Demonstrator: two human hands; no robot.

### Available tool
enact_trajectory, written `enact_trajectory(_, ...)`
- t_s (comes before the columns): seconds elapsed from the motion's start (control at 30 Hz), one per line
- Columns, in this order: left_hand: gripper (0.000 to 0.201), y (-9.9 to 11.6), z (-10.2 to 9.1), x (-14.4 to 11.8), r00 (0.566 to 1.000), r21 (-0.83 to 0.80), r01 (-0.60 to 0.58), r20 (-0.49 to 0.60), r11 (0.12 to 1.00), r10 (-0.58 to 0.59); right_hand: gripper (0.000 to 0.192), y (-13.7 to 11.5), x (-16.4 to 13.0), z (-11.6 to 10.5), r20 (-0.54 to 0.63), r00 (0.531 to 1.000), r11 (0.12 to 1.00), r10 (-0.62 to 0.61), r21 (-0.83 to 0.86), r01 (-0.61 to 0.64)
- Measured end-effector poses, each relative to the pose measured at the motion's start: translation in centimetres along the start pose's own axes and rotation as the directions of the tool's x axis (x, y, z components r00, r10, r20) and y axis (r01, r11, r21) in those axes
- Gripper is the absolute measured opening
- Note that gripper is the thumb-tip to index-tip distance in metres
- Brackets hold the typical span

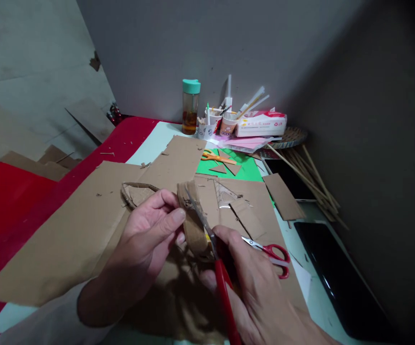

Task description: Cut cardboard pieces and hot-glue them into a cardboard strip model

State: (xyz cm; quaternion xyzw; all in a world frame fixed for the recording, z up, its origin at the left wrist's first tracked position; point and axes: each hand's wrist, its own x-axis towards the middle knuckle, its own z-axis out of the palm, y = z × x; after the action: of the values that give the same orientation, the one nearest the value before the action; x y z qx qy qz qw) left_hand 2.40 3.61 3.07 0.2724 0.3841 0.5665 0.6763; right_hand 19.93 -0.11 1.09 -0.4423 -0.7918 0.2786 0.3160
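Observation:
A curved strip of brown cardboard is pinched between the thumb and fingers of my left hand. My right hand grips red-handled scissors, their blade lying along the strip's upper face. Whether the blades are apart I cannot tell. Just beyond my left hand, a cardboard ring rests on a large cardboard sheet. A second pair of red-handled scissors lies to the right of my right hand. Dark shadow covers the area under both hands.
Orange scissors and cardboard triangles lie on green paper. A clear set square is near the middle. Behind stand a bottle, paper cups and a tissue pack. A black phone-like slab and sticks lie right.

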Motion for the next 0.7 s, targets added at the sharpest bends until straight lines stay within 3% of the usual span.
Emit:
enact_trajectory(0.17, 0.03, -0.23, -0.18, 0.18, 1.0, 0.001, -0.003, -0.001, 1.0, 0.003, 0.01, -0.06, 0.42, 0.12, -0.005, 0.999, 0.998, -0.045, -0.038, 0.045)
enact_trajectory(0.37, 0.035, -0.21, -0.2, 0.11, 1.0, -0.003, -0.016, 0.009, 1.0, 0.016, 0.016, -0.35, 0.54, 0.04, -0.059, 0.989, 0.979, -0.135, -0.159, 0.124)
enact_trajectory(0.53, 0.035, 0.13, -0.24, -0.11, 1.0, 0.006, -0.011, 0.017, 1.0, 0.011, 0.006, -0.83, 0.78, -0.01, -0.029, 0.993, 0.979, -0.118, -0.171, 0.112)
enact_trajectory(0.7, 0.029, 0.25, -0.55, -0.27, 1.0, 0.0, -0.013, 0.025, 1.0, 0.013, 0.017, -0.95, 0.9, 0.26, -0.046, 0.994, 0.985, -0.096, -0.15, 0.089)
